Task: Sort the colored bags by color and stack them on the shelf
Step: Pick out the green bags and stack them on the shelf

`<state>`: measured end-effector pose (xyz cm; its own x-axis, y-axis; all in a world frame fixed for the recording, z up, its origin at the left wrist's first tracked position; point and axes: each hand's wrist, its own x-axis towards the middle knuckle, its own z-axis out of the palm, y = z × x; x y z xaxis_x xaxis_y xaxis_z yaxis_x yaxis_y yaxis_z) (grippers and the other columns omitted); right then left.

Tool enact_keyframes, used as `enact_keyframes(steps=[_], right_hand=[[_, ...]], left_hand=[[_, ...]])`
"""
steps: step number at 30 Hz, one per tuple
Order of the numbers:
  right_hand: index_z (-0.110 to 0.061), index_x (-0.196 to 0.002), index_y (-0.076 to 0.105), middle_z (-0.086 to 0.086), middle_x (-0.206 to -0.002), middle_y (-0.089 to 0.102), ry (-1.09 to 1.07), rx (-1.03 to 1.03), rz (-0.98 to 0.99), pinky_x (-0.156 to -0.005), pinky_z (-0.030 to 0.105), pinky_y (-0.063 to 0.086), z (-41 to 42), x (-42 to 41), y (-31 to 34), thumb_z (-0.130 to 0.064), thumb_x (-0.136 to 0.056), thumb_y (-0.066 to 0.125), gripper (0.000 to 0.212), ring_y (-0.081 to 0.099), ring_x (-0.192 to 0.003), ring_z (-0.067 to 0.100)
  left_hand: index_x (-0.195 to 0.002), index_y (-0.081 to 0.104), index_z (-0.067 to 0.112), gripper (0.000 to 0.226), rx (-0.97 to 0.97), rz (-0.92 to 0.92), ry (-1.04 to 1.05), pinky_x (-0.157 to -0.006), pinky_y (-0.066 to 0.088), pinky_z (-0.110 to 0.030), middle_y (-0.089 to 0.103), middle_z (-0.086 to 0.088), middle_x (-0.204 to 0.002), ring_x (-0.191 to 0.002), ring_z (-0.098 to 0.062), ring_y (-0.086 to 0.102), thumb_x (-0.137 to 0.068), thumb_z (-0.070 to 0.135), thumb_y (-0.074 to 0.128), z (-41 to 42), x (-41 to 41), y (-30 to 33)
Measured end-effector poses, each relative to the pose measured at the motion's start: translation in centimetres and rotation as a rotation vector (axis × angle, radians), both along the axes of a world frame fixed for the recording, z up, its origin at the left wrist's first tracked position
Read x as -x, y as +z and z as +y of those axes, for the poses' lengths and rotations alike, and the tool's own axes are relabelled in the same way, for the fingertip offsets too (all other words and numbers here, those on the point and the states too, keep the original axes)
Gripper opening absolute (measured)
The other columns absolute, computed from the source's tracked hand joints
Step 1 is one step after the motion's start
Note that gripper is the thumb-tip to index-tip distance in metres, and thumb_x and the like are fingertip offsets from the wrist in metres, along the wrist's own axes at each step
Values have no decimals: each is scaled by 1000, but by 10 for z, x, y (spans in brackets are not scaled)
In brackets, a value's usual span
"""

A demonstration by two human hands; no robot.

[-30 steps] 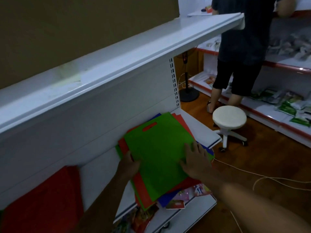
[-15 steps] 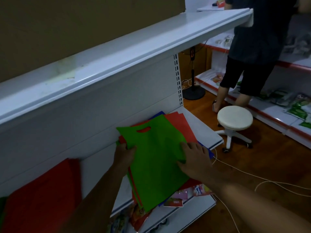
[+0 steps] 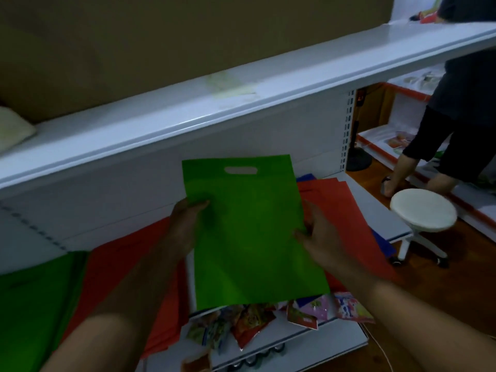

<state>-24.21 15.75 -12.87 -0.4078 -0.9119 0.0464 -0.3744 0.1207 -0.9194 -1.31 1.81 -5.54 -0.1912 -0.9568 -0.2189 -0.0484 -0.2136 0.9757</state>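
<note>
One green bag [image 3: 252,232] is held up at the frame's centre, the left hand [image 3: 185,226] pinching its 9 o'clock edge and the right hand [image 3: 319,237] gripping its 3 o'clock edge. Red bags [image 3: 335,200] lie on the shelf [image 3: 381,210] behind it toward 2 o'clock, more red bags [image 3: 120,267] sit at 8 o'clock, and a green stack [image 3: 35,304] lies farther out. Printed snack packets [image 3: 308,310] at 6 o'clock carry writing too blurred to read; one white stool [image 3: 422,213] stands at 3 o'clock.

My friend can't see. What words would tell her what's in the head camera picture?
Two hands, left hand and right hand, hold a green bag with a cut-out handle up in front of a white shelf. Red bags lie behind it, a green stack sits at left, and a white stool stands at right.
</note>
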Motion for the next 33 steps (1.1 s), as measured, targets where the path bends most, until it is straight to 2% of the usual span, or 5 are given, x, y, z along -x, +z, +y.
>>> enact_keyframes(steps=[10,15,20,24,33], right_hand=[[-32,-147,33,-5,-140,49,245,119,141,-84,38,56,-54,-178,33,4,-88,58,74,62,-105,25],[-18,-142,46,6,-141,48,338,62,185,-100,35,47,-79,-284,33,1,-90,58,56,54,-120,21],[-14,-142,47,8,-140,48,398,20,293,-75,6,36,-109,-379,29,3,-88,57,58,49,-115,12],[-12,-141,47,8,-140,45,418,-3,331,-67,-1,33,-126,-448,24,0,-87,59,56,49,-121,20],[-11,-142,44,7,-140,43,521,-67,373,-99,23,37,-142,-536,10,-9,-85,64,61,44,-127,24]], left_hand=[[-88,69,18,23,217,-268,188,-58,52,-27,67,-8,-81,-69,-21,62,-89,-2,57,-9,-212,12],[-110,56,19,31,307,-374,272,-51,53,-24,64,-7,-96,-70,-14,60,-89,-3,56,-12,-320,14],[-148,27,18,81,307,-523,365,-73,55,-35,58,-4,-119,-92,-23,61,-76,14,65,-26,-421,12],[-147,34,22,69,368,-701,386,-78,48,-25,55,-5,-126,-104,-23,58,-86,3,59,-38,-486,11],[-140,42,9,55,202,-915,323,-78,42,-26,44,-13,-142,-109,-25,53,-90,16,61,-81,-560,-17]])
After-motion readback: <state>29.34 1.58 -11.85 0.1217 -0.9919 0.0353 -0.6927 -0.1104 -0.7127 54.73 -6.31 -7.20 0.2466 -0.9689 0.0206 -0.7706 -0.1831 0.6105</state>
